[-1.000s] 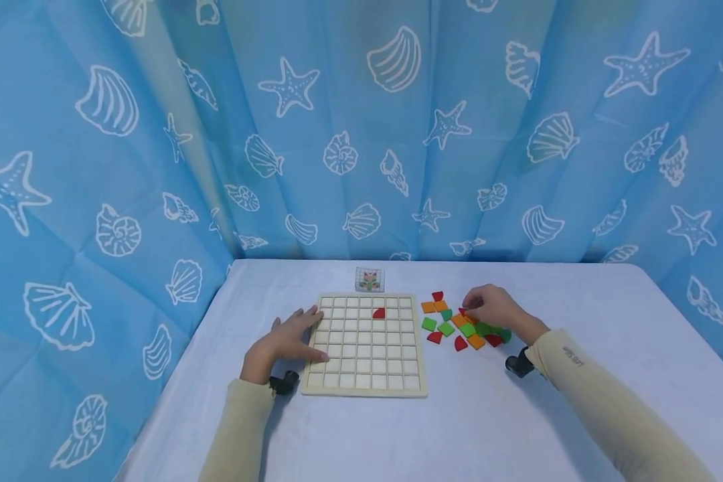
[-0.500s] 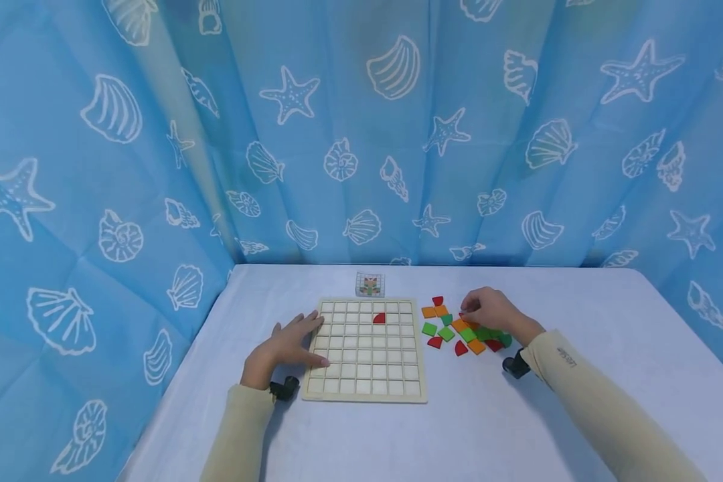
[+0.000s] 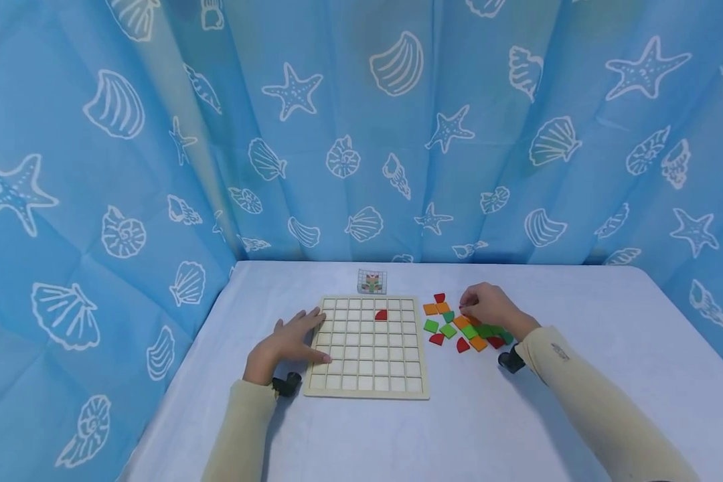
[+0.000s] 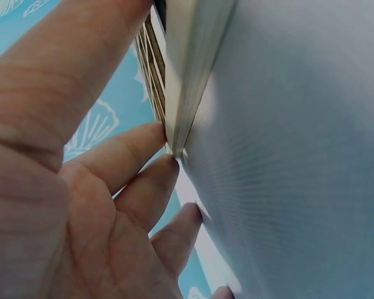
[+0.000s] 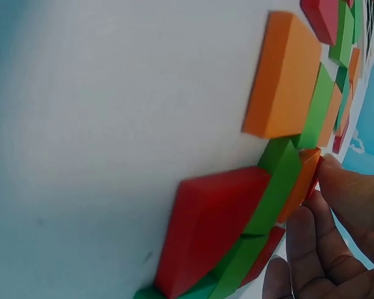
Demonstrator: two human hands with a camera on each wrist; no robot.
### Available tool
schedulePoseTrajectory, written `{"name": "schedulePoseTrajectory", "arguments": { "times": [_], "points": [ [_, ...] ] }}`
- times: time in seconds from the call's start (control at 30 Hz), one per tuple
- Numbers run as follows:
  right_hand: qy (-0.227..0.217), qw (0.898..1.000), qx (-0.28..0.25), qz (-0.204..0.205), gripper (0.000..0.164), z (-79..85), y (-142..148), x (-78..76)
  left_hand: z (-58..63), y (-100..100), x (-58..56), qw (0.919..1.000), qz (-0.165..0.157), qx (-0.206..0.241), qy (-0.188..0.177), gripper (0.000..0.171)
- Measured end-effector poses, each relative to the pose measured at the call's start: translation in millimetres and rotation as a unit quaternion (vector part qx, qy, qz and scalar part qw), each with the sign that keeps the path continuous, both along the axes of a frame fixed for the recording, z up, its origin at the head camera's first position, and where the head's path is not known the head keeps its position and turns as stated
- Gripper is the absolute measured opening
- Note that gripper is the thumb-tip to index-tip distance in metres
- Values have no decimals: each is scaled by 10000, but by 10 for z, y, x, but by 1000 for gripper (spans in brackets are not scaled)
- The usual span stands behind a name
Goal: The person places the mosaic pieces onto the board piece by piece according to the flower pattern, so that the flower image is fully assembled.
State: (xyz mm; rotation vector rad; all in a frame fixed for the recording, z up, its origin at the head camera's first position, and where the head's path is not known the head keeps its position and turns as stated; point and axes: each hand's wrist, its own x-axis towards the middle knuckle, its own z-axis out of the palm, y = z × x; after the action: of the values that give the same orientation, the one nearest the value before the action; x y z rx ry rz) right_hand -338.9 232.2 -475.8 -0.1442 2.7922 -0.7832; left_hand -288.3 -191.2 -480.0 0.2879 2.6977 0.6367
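A pale wooden grid board (image 3: 367, 395) lies on the table, with one red quarter-circle tile (image 3: 381, 314) in an upper cell. Spread across the board's left edge, my left hand (image 3: 284, 345) has its fingers extended. In the left wrist view, fingertips (image 4: 165, 165) touch the board's side. To the right of the board, my right hand (image 3: 493, 309) is over the far side of a pile of colored tiles. Its thumb and fingers pinch a small red tile (image 5: 314, 179), mostly hidden by them, beside an orange tile (image 5: 299, 187).
Loose green, orange and red tiles, including a green square (image 3: 448, 331) and an orange square (image 3: 478, 343), lie between board and right hand. Behind the board stands a small pattern card (image 3: 371, 282). A blue shell-print curtain (image 3: 361, 134) closes off the table's back and left.
My right hand's wrist has shifted slightly left while its fingertips stay at the pile, and less of the red tile shows there. My left hand and the board keep their places.
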Motion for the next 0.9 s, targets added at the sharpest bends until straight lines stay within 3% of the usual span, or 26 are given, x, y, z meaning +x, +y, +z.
{"name": "schedulePoseTrajectory", "arguments": {
  "times": [0.27,0.5,0.9],
  "points": [
    [-110,9996,-118,-212,25,0,61,-41,18,18,-10,10000,-10,-37,-18,101],
    [-132,9998,-99,-79,28,-11,83,-78,35,-14,-17,10000,-2,-92,-31,101],
    [-215,9994,-205,-196,31,-20,51,-71,4,3,-20,9999,13,-80,-117,101]
  ]
}}
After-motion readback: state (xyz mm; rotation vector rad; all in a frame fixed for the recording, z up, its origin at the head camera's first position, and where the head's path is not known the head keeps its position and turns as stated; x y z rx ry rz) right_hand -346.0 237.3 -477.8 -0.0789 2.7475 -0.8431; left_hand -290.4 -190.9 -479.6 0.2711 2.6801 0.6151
